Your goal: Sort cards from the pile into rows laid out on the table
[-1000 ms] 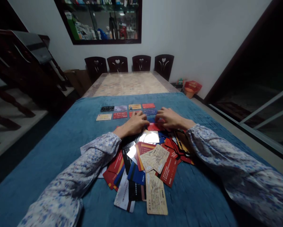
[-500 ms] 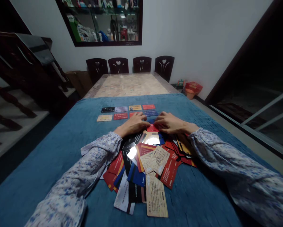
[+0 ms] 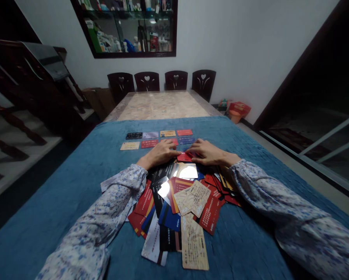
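A red card (image 3: 184, 157) lies between my two hands at the far edge of a loose pile of cards. My left hand (image 3: 160, 152) is closed with its fingertips at the card's left side. From the other side, my right hand (image 3: 207, 153) has its bent fingers on the card's right part. Below them spreads the pile, with a cream card (image 3: 195, 245), a blue card (image 3: 170, 216) and a red printed card (image 3: 209, 212) among several others. Beyond the hands, two rows hold a black card (image 3: 134, 135), an orange card (image 3: 167, 133), a dark blue card (image 3: 186, 140) and others.
A blue cloth (image 3: 83, 186) covers the near part of the table, with the marbled tabletop (image 3: 162, 105) beyond it. Several dark chairs (image 3: 146, 82) stand at the far end. On the wall hangs a glass-shelved cabinet (image 3: 133, 54). A red bag (image 3: 240, 108) sits on the floor at right.
The red card and both hands have shifted slightly left and nearer to me. More of a red card in the near row shows behind my left hand. The view has tilted a little.
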`<state>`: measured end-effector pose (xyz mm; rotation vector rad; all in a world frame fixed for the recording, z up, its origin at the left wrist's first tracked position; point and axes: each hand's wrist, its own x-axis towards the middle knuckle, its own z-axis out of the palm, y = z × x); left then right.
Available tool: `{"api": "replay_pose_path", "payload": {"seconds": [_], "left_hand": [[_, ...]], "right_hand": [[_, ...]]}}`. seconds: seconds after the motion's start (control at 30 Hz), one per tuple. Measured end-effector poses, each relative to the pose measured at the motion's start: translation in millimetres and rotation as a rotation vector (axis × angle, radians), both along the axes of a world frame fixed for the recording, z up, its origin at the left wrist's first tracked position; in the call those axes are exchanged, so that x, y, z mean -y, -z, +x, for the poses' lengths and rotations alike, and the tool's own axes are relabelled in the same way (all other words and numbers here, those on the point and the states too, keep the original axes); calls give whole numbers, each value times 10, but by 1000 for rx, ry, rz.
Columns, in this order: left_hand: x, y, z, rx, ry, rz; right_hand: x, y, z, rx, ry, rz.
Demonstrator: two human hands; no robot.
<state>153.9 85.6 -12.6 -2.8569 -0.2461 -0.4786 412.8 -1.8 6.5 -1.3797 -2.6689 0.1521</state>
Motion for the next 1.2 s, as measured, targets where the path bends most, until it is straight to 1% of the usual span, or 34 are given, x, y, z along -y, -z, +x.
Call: {"api": "replay_pose_path", "payload": {"seconds": [0.2,0.37,0.43,0.6,0.67,0.83,0.97,1.2], "left_hand": [[-5,-9,-92,32,15,12],[1,2,-93,45,3,9],[24,-9,-70,54,11,-25],[121,-63,3,85,84,-175],[151,-75,25,86,90,-202],[161,-55,45,79,60,-163],[160,-45,30,76,14,-136],[169,-72,14,133,29,-193]], "right_hand": [[-13,38,-2,-64,-22,-24],[-26,72,-26,-96,-29,-31],[-28,72,-25,-116,-35,-32],[-25,64,-18,-155,-26,-15],[-18,56,-25,-158,-21,-9],[-2,27,-48,-163,-13,0],[-25,30,-48,-139,-15,42],[-33,15,-57,-169,18,92]]}}
